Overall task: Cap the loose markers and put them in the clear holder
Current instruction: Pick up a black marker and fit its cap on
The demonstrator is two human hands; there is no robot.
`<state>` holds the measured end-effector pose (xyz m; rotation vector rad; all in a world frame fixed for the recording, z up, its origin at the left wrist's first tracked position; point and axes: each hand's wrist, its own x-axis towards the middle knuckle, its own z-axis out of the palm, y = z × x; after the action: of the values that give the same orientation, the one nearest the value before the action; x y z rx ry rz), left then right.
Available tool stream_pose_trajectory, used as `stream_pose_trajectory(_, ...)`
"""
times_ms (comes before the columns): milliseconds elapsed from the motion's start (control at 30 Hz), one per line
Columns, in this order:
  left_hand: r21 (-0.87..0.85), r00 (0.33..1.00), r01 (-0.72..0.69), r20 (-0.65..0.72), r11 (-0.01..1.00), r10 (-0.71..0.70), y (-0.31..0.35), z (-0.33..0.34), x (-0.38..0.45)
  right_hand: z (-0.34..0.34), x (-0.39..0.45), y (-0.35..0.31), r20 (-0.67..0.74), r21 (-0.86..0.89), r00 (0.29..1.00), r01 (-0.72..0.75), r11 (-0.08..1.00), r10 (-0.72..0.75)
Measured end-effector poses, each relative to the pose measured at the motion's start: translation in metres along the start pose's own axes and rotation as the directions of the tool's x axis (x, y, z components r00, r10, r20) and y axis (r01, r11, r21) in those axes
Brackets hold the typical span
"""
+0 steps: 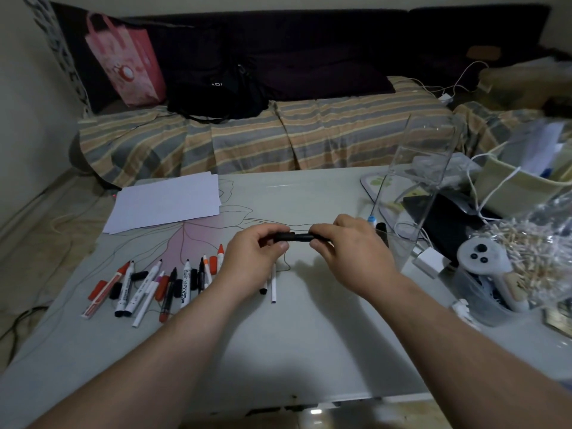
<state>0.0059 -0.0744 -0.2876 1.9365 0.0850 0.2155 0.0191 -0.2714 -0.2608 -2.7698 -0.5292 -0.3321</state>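
Both hands meet above the middle of the table on one black marker (297, 237), held level. My left hand (253, 258) pinches its left end, which looks like the cap. My right hand (349, 252) grips the barrel on the right. Several loose markers and caps (154, 283), black, red and white, lie in a row at the left. A thin white pen (273, 284) and a black-tipped one lie just below my left hand. The clear holder (414, 193) stands tall at the right, with a blue-capped marker (370, 218) and a black one at its base.
White paper sheets (167, 201) lie at the far left of the table (309, 335). The right side is crowded: a white controller (483, 261), a charger block (428, 261), a bag of wooden pegs (532, 252), cables and a cloth bag. A striped couch stands behind.
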Motion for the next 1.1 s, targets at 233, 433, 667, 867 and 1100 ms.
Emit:
stream_pose_trajectory(233,0.131,0.994,-0.11,-0.002,0.985,0.111,0.015,-0.004,-0.006,0.001,0.001,-0.008,-0.15,-0.07,0.985,0.074,0.995,-0.084)
stream_pose_trajectory(433,0.092,0.99,-0.131,-0.035,0.987,0.135,0.018,-0.002,-0.008,0.0,0.0,-0.011,-0.137,-0.069,0.985,0.097,0.993,-0.106)
stream_pose_trajectory(667,0.222,0.97,-0.24,0.006,0.945,0.245,0.028,-0.007,-0.008,-0.002,0.0,-0.017,-0.044,0.1,0.998,0.046,0.994,-0.042)
stream_pose_trajectory(867,-0.052,0.993,-0.117,0.024,0.992,0.118,0.037,0.011,-0.013,-0.022,-0.001,-0.018,0.076,0.043,0.99,0.118,0.992,-0.121)
stream_pose_trajectory(1100,0.044,0.991,-0.11,0.078,0.993,0.106,0.029,0.025,-0.006,-0.077,-0.006,0.028,-0.287,0.373,0.937,-0.084,0.924,0.201)
